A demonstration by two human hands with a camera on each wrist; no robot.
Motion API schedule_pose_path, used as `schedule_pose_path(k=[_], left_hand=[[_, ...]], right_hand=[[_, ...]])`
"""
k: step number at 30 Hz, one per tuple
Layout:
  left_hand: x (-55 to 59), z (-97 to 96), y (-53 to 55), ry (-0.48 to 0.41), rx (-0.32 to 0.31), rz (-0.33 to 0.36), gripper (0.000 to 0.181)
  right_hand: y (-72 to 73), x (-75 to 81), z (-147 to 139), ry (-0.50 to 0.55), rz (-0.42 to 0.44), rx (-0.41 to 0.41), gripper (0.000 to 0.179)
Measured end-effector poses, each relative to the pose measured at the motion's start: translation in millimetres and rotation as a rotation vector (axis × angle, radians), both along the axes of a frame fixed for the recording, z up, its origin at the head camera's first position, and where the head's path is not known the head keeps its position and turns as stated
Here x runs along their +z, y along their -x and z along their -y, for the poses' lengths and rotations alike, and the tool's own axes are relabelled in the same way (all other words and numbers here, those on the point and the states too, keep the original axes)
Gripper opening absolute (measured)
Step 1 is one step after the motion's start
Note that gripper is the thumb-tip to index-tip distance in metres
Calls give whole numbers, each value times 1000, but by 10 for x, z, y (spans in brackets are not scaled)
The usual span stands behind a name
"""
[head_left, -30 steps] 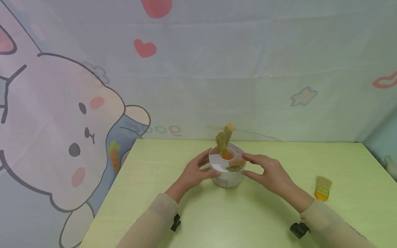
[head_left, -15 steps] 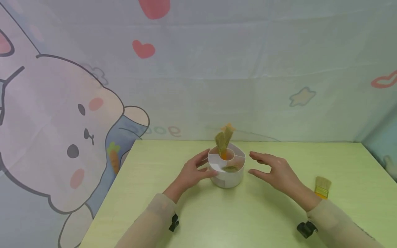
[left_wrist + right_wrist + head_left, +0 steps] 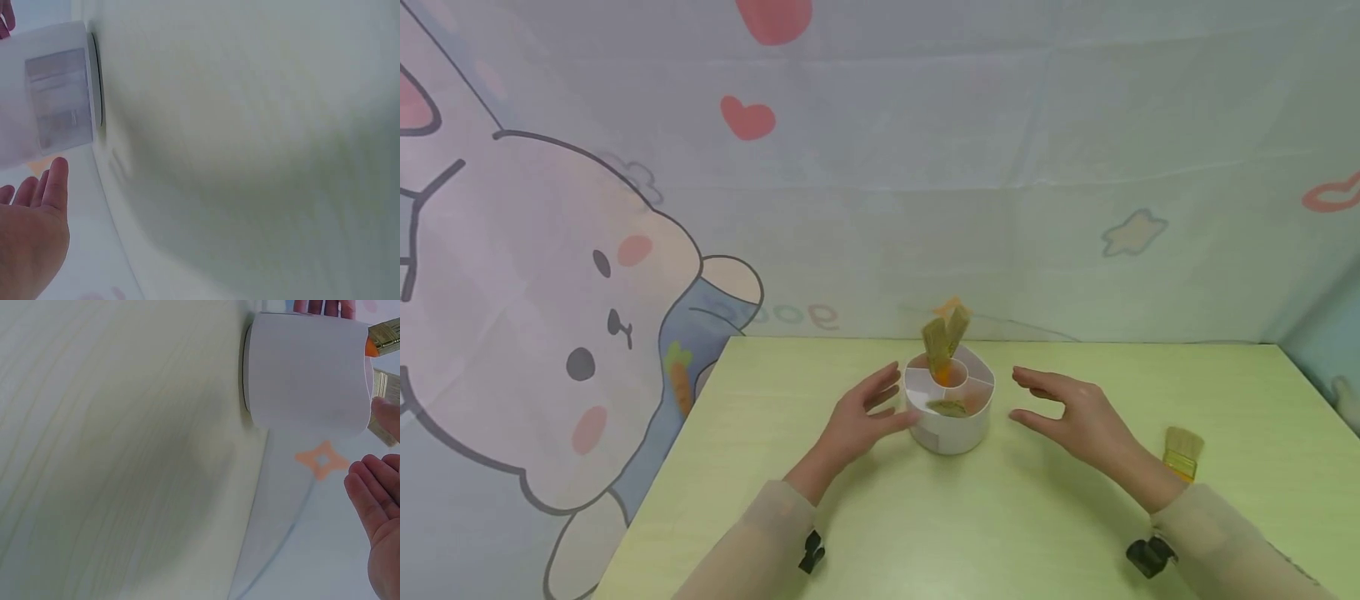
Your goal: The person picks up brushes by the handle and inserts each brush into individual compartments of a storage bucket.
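A round white desk organizer [image 3: 951, 435] with dividers and a central ring stands on the table. Bristles of two paintbrushes [image 3: 935, 340] rise from its middle and back, with orange showing below. Another brush [image 3: 947, 407] sits lower in a front compartment. My left hand [image 3: 856, 421] curves loosely beside the organizer's left side, its thumb tip by the front wall; whether that tip touches cannot be told. My right hand [image 3: 1078, 414] is apart from the right side, fingers relaxed and holding nothing. In the right wrist view, the organizer's plain wall [image 3: 306, 372] shows beyond my fingers.
A loose paintbrush [image 3: 1182, 450] with an orange handle lies on the pale table [image 3: 970, 533] at the right, partly covered by my right forearm. A printed cloth [image 3: 925, 167] with a rabbit hangs behind the table's back edge.
My right hand has moved off the organizer to the right. My left hand has eased slightly left. The organizer has turned, bringing its front brush leftward.
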State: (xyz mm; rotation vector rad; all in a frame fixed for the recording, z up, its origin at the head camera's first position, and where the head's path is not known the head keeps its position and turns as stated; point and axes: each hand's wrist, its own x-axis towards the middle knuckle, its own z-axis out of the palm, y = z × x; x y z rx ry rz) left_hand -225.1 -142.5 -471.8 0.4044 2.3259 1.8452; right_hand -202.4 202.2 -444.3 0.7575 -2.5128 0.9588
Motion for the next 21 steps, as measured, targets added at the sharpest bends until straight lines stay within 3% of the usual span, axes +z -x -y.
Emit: schedule_pose_path(k=[6, 12, 16, 21], left_hand=[[1, -36, -211, -31, 66, -29, 81], [-2, -156, -381, -77, 82, -38, 82], [-5, -231, -435, -102, 100, -43, 82], [-37, -274, -427, -118, 121, -57, 82]], right_hand=[[9, -2, -39, -6, 7, 10, 61], [23, -2, -107, -31, 20, 15, 63], [23, 7, -158, -55, 68, 20, 67], [12, 8, -212, -72, 127, 20, 71]])
